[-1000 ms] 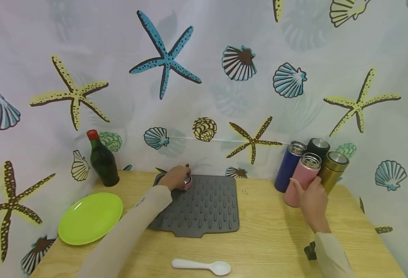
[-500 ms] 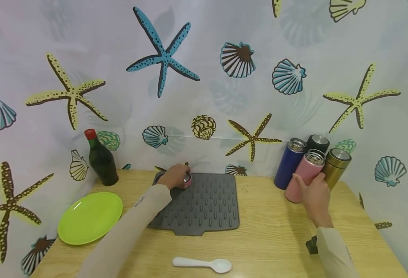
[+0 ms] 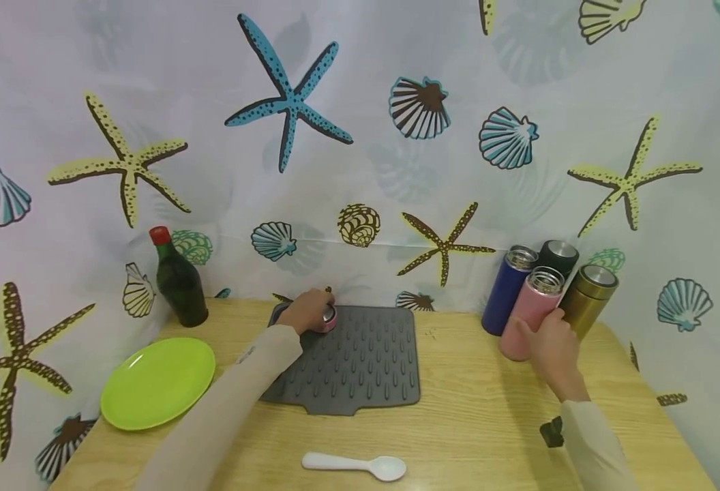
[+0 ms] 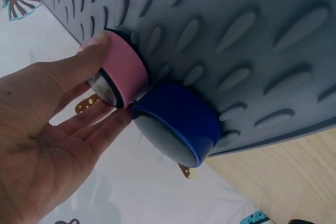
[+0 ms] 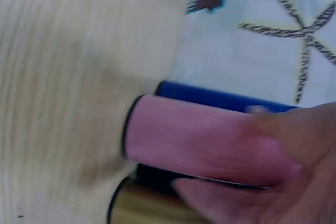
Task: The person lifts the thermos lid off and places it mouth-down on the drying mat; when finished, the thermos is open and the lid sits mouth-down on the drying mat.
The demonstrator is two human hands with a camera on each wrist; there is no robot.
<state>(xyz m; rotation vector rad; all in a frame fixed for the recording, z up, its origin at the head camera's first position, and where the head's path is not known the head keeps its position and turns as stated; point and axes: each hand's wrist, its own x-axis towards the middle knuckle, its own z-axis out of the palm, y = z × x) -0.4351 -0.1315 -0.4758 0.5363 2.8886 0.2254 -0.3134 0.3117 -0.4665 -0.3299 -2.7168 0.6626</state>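
My left hand (image 3: 311,311) pinches a pink flask lid (image 4: 123,72) on the dark ribbed mat (image 3: 360,361), thumb on one side and fingers on the other. Beside that lid a blue lid (image 4: 178,121) sits on the mat; in the head view I cannot make it out. At the right, my right hand (image 3: 554,351) grips a pink flask (image 3: 528,314), which stands without a lid, its metal neck showing. Close around it are a lidless blue flask (image 3: 506,293), a black flask (image 3: 559,256) and a gold flask (image 3: 590,293), the last two with lids on.
A green bottle (image 3: 181,286) with a red cap stands at the back left, with a lime-green plate (image 3: 157,383) in front of it. Near the front edge lies a white spoon (image 3: 354,465). A patterned curtain (image 3: 360,164) hangs close behind the table.
The pink flask's top leans right toward the gold flask half a second ago, then shifts back left with my right hand. My left hand stays on the pink lid.
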